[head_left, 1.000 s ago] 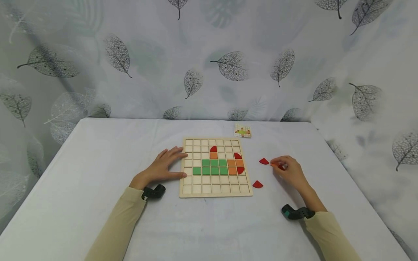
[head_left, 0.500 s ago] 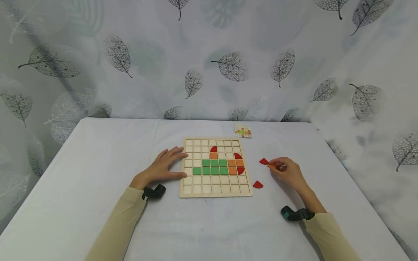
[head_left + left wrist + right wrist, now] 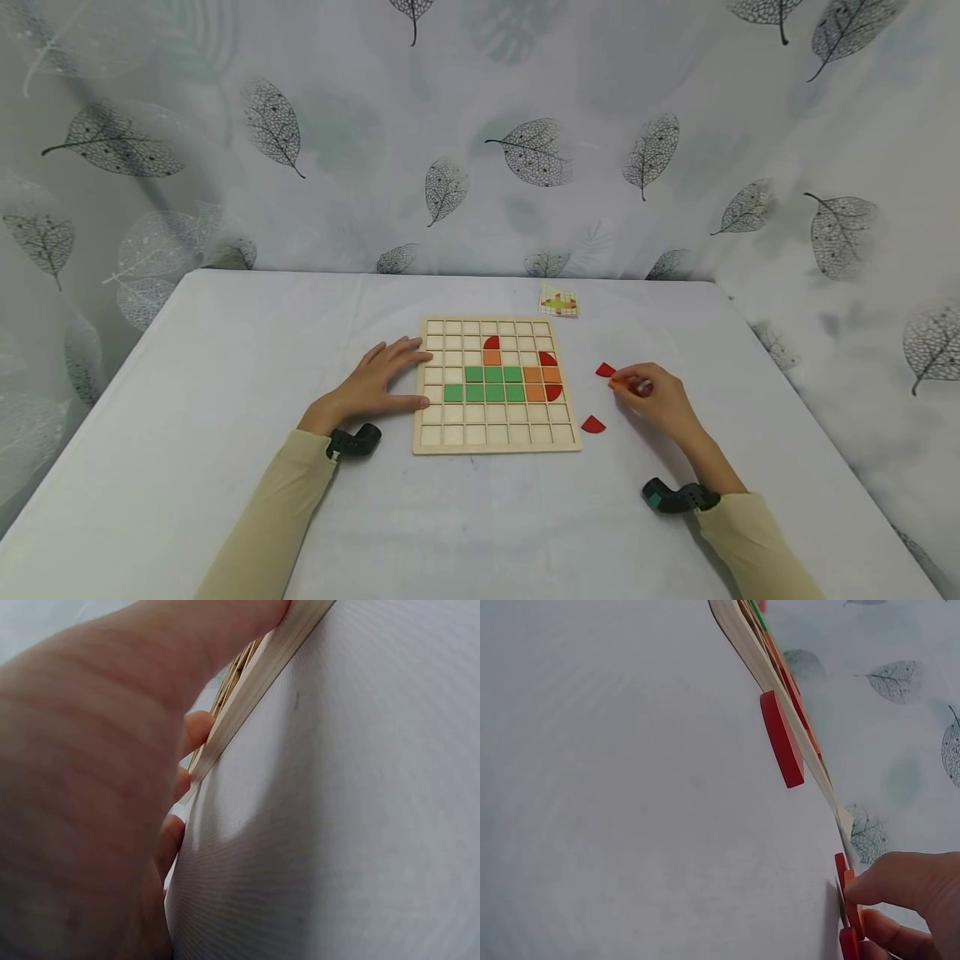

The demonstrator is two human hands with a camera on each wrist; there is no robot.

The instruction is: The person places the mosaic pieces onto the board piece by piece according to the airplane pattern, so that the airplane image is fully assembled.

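Observation:
In the head view, a wooden grid board (image 3: 457,436) holds green (image 3: 493,392) and orange squares (image 3: 534,392) and red quarter-circle pieces (image 3: 491,343). My left hand (image 3: 375,379) rests at the board's left edge, thumb and fingers spread, fingertips on the rim. To the right of the board, my right hand (image 3: 660,400) pinches an orange square tile (image 3: 854,906) between thumb and finger. A red piece (image 3: 849,943) shows under the same fingers, mostly hidden. Just beyond the fingertips lies another red quarter-circle (image 3: 604,369). One more red quarter-circle (image 3: 593,424) lies by the board's right edge.
Behind the board is a small picture card (image 3: 558,302) with a coloured grid pattern. A white cloth covers the table (image 3: 480,525). A leaf-patterned curtain (image 3: 337,167) hangs behind and at both sides.
My right hand has shifted slightly left and nearer me with the orange tile, its fingertips now close to the red quarter-circle. The left hand and the board stay as they were.

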